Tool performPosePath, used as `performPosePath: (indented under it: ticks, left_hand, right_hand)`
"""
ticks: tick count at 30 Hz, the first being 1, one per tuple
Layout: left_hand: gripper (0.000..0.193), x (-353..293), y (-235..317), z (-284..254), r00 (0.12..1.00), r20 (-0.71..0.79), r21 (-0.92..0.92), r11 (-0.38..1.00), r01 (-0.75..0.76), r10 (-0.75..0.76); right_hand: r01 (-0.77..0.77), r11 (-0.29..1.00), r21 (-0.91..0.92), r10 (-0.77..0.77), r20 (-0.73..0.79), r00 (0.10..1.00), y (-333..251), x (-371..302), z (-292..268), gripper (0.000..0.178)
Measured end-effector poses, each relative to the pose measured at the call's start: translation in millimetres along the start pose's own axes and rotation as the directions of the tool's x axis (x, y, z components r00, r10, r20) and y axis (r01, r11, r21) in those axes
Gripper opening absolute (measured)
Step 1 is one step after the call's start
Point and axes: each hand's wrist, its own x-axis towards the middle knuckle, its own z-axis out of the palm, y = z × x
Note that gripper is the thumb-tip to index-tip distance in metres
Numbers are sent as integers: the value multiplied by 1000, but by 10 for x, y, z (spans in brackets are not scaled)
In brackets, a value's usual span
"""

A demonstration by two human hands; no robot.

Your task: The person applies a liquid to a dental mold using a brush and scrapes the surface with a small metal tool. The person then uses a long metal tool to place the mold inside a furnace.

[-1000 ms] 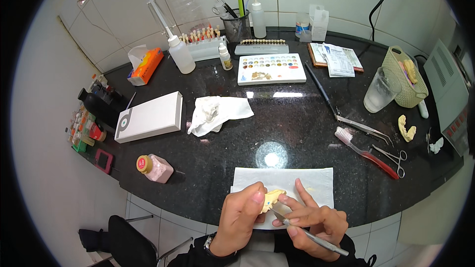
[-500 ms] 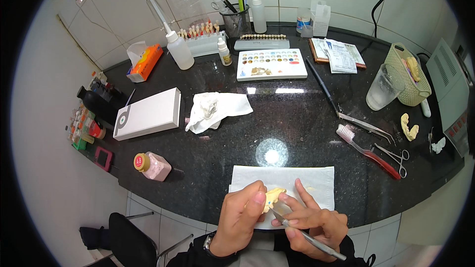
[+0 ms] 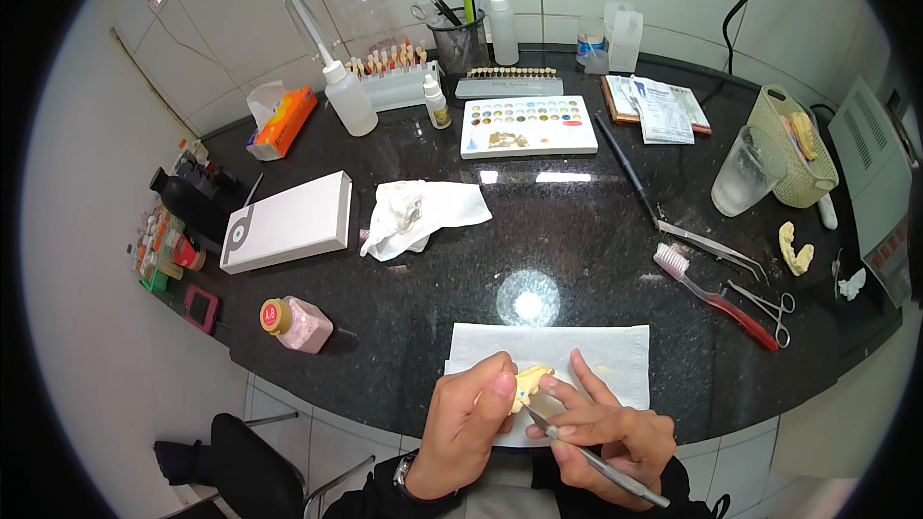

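Note:
Between my hands is a yellow dental cast (image 3: 531,383) with a small blue mark on it. My left hand (image 3: 469,423) grips its left end between thumb and fingers. In my right hand (image 3: 615,432) is a metal scalpel-like knife (image 3: 606,467), held like a pen, its pointed blade touching or very close to the cast's lower edge. A right fingertip rests against the cast's right side, while another finger stretches upward. Beneath both hands lies a white paper towel (image 3: 577,341) at the near edge of the black counter (image 3: 423,308).
To the right lie a red toothbrush (image 3: 716,296), scissor-handled forceps (image 3: 769,312), tweezers (image 3: 716,245) and another yellow cast (image 3: 794,250). A pink-filled bottle (image 3: 298,324), a white box (image 3: 288,223) and a crumpled tissue (image 3: 423,216) stand or lie leftward. Farther back is a paint palette (image 3: 529,125).
The knife's handle end has shifted very slightly left. Otherwise both hands and the cast keep nearly the same place.

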Motion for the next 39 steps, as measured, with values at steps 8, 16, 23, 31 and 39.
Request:
performPosePath:
  ticks: [8, 16, 23, 31, 39]
  left_hand:
    - [39, -1, 5, -15, 1000, 13, 10, 1000, -27, 27]
    - [38, -1, 0, -14, 999, 24, -14, 1000, 28, -28]
    - [41, -7, 28, -13, 1000, 15, -37, 999, 14, -13]
    - [39, -2, 14, -13, 1000, 13, -57, 998, 28, -27]
    - [38, 14, 2, 4, 999, -4, 34, 998, -51, 51]
  right_hand:
    - [38, 998, -52, -39, -8, 999, 18, -25, 11, 13]
    - [34, 996, -88, -31, 33, 999, 11, 2, -4, 16]
    - [-22, 999, 26, 22, -13, 1000, -34, -6, -12, 13]
    - [6, 1000, 4, -6, -11, 1000, -6, -11, 16, 13]
    - [153, 965, -214, -170, -61, 984, 61, -64, 101, 16]
